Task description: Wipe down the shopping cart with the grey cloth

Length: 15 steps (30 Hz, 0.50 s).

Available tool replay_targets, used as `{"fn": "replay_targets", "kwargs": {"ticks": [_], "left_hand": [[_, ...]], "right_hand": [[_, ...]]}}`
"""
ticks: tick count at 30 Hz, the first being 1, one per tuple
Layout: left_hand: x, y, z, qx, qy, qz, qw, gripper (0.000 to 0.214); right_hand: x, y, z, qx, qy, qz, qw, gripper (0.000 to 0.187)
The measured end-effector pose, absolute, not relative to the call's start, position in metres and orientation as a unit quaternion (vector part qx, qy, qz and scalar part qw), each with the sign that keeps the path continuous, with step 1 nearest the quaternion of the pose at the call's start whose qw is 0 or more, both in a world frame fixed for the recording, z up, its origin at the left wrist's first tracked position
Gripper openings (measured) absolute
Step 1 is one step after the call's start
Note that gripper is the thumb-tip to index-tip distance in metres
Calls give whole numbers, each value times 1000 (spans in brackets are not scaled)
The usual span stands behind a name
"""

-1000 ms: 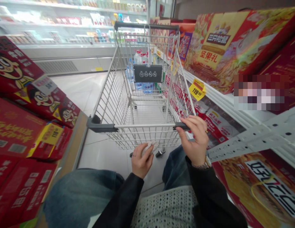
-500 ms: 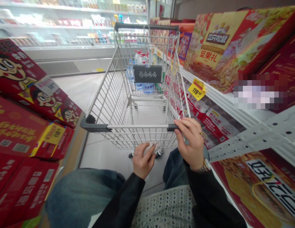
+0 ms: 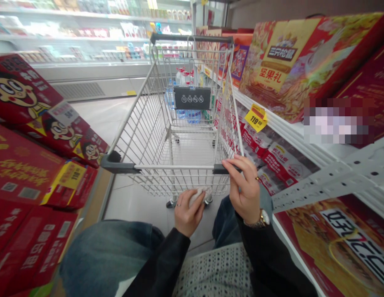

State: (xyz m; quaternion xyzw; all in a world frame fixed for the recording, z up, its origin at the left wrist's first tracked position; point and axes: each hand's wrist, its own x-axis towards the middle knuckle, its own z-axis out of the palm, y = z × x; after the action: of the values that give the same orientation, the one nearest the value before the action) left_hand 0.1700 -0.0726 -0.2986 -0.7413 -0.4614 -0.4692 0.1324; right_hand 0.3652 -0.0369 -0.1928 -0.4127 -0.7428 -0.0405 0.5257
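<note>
A grey wire shopping cart (image 3: 176,167) stands right in front of me, with a black panel (image 3: 192,97) at its far end. At the right corner of its handle bar, my right hand (image 3: 246,192) is closed, its fingers resting over the black grip (image 3: 219,168). My left hand (image 3: 188,212) pinches a crumpled white tissue (image 3: 204,193) against or just before the lower wires on the cart's near side. Whether the tissue touches the wires I cannot tell. The cart's wheels show partly behind my left hand.
Red gift boxes (image 3: 27,165) are stacked close on the left. To the right runs a white shelf with a nut gift box (image 3: 281,62), a yellow price tag (image 3: 255,117) and wrapped bottle packs (image 3: 280,159). Large water bottles (image 3: 193,116) and a refrigerated display (image 3: 95,68) lie beyond the cart.
The cart's handle has shifted slightly left, and my right hand has moved with it, its wrist turning. My left hand with the tissue has moved a little right and down.
</note>
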Motion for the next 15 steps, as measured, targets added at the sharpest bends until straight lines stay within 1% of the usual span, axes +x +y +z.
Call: {"fn": "replay_targets", "kwargs": {"ticks": [3,5,10,13,15], "left_hand": [[167,-74,-281,-720,-465,-496,143,52],[167,-72,-275,-708,-467,-513,127,55],[175,-72,-291,-712,-471,-520,27,44],[181,-79,-300,-682,-495,-535,-58,32],[183,-86,-297,-641,-516,-557,-109,29]], "right_hand": [[365,-38,-193,-411,-741,-43,529,53],[364,-38,-192,-409,-741,-42,531,52],[361,-37,-193,-406,-735,-52,541,52],[359,-44,-212,-415,-669,-108,607,52],[356,-56,-233,-444,-593,-122,660,47]]}}
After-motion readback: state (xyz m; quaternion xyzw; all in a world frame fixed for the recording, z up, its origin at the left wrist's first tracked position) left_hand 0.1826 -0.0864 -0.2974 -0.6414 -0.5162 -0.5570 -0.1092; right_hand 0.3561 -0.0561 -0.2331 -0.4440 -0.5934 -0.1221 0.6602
